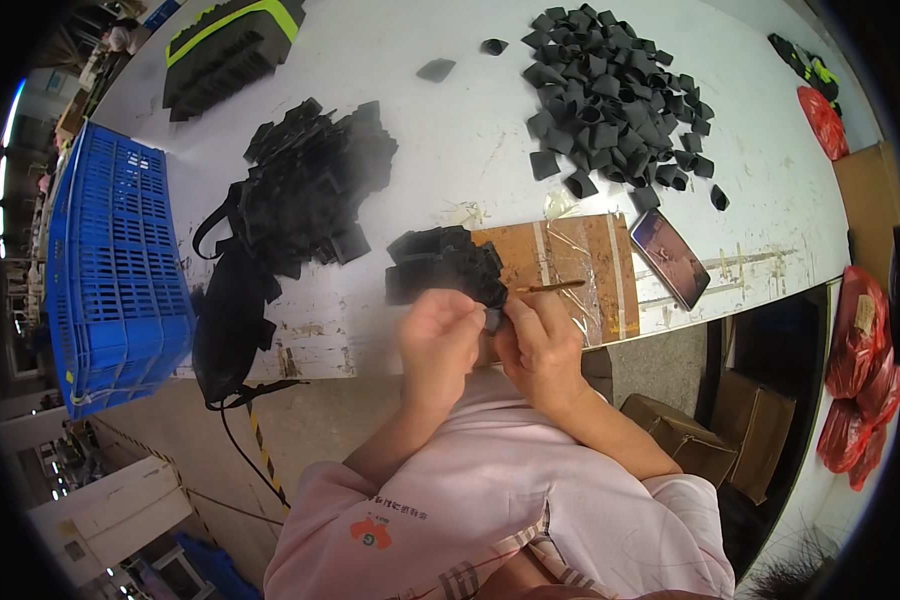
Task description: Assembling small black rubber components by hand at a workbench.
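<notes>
Two hands meet at the near edge of the white desk [450,130], just over its lip. Left hand [438,335] & right hand [542,340] are closed together on one small black piece [494,320], pinched between the fingers [470,312] of both; only a sliver of it shows. Right hand also carries a thin brown stick [550,287], tip pointing right, lying over the wooden board [570,270].

Board sits flush w/ the near desk edge, strips of clear tape across it. A small stack of black pieces [442,262] rests on the board's left end, touching distance above the hands. A phone [669,257] lies tilted just right of the board, close to the desk edge.

Left-centre: large heap of black strapped parts [310,185], a black strap [232,330] trailing off it & hanging over the near edge. Far right: wide pile of small black squares [615,95], two loose strays [467,58] nearer centre. Blue crate [115,270] stands past the desk's left end. Black block w/ green edge [225,45] at far left corner.

Open room: bare desk strip between heap & square pile, running from board to far edge. Right of phone, surface bare up to the corner. Cardboard boxes [700,435] & red bags [860,370] sit below, right of the desk.
</notes>
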Available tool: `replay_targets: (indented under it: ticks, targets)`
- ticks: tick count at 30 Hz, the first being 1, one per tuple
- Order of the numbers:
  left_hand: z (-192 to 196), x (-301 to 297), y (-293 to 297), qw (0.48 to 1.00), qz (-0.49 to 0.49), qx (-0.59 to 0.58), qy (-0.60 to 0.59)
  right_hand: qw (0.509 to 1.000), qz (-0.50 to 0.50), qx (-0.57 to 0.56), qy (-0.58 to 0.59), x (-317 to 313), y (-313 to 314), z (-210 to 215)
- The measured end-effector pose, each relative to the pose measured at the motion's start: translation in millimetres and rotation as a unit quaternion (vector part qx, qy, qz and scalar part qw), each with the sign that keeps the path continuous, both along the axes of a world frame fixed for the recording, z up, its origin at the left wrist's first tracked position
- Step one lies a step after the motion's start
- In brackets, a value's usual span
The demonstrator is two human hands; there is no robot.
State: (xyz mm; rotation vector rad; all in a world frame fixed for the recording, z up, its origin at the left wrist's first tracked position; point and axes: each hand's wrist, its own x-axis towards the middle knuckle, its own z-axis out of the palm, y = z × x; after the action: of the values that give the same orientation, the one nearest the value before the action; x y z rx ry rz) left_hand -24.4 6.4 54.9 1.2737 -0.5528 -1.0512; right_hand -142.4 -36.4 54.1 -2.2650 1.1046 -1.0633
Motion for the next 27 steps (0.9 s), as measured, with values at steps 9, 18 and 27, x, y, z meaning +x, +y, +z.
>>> replay_targets:
  ticks: [9, 18, 27]
  targets:
    - [12, -15, -4, 0.993, -0.11, 0.01, -0.035, 0.658, 0.019, 0.62, -0.428, -31, -1, 13]
    - [42, -14, -21, 0.934, -0.145, -0.038, 0.326, 0.79, 0.141, 0.504, -0.319, -43, -22, 47]
    - [27, -8, -41, 0.856, -0.224, -0.009, 0.466, 0.745, 0.192, 0.544, -0.334, -43, -57, 35]
